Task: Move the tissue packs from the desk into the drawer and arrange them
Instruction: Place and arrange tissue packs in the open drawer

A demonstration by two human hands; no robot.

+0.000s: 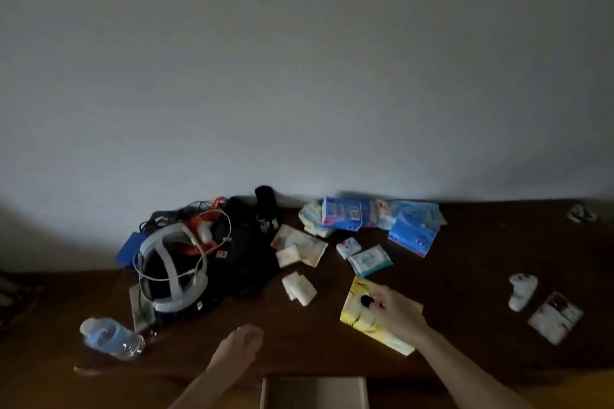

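Several tissue packs lie scattered on the dark wooden desk [465, 276]. My right hand [397, 309] lies on a large yellow tissue pack [355, 314] near the front edge, its fingers curled onto the top of the pack. My left hand [241, 345] hovers over the desk front, loosely curled and holding nothing. Farther back are two blue packs [413, 231] [342, 212], a green-and-white pack [370, 259], a tiny white pack [348, 246] and small pale packs [299, 287] [300, 244]. The light wooden drawer [264, 392] stands open below the desk edge, between my arms.
A pile of cables, a white headset [176, 276] and a black bag [246, 252] fills the left of the desk. A water bottle [111, 337] lies at the front left. At the right are a white object [521, 290] and a white packet [555, 317].
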